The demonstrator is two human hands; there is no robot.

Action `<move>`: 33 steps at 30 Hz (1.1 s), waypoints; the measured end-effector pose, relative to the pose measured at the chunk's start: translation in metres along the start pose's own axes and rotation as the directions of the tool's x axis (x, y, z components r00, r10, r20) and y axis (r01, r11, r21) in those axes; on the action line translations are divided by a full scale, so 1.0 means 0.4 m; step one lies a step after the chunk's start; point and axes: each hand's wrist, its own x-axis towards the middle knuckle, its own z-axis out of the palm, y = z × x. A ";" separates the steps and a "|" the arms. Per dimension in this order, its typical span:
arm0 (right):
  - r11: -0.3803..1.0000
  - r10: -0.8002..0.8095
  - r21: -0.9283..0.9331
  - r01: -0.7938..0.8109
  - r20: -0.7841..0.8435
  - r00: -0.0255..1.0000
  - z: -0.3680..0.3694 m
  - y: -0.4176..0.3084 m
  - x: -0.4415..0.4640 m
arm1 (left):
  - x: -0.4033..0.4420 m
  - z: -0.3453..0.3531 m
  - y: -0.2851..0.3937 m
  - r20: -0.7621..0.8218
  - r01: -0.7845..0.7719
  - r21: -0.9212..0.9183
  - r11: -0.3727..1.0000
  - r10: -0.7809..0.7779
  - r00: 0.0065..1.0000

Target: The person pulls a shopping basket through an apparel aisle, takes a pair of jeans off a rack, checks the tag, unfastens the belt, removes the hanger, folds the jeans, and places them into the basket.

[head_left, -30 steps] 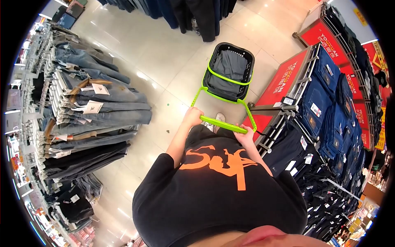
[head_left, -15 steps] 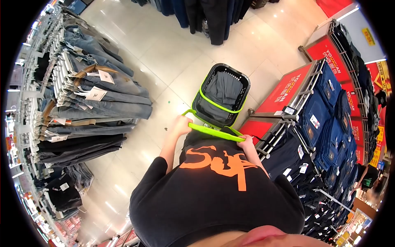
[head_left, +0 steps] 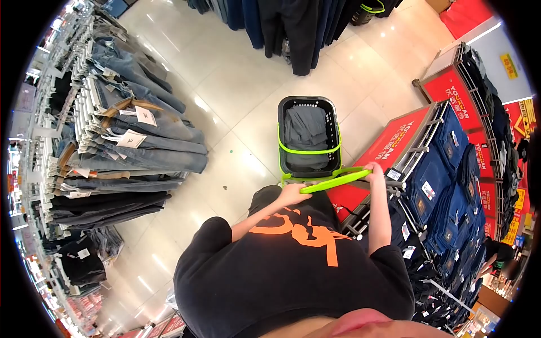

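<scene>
A black shopping cart basket (head_left: 283, 118) with bright green trim stands on the floor ahead of me. Folded dark grey clothing (head_left: 307, 127) lies inside it, and a thin green carrying handle crosses over the basket. The cart's green push bar (head_left: 335, 181) slants up to the right in front of my body. My left hand (head_left: 293, 194) is wrapped round the bar's left end. Around its right end, close to the red display stand, my right hand (head_left: 373, 171) is closed.
Jeans (head_left: 152, 135) hang on a rack at the left. A red-fronted stand (head_left: 394, 141) holding stacks of blue jeans (head_left: 431, 186) is close on the right. Dark trousers (head_left: 287, 28) hang ahead, with another black basket (head_left: 369, 12) beside them. Another person (head_left: 496, 253) is at the far right.
The push bar has swung from slanting down rightward to slanting up rightward. Both hands have shifted right with it, the right one also rising. The basket has turned straighter.
</scene>
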 end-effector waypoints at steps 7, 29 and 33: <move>0.905 -0.281 -0.240 0.351 0.283 0.917 0.284 -0.215 0.095 | 0.343 0.096 0.138 0.234 0.190 -0.419 0.888 -0.097 0.967; 0.469 -0.113 -0.691 0.550 0.570 0.814 1.331 -0.379 0.575 | 1.070 -0.247 0.179 -0.290 0.033 -0.510 0.859 -0.208 0.934; 0.421 -0.115 -0.729 0.540 0.547 0.829 1.460 -0.277 0.596 | 1.103 -0.406 0.073 -0.342 0.061 -0.419 0.906 -0.220 0.913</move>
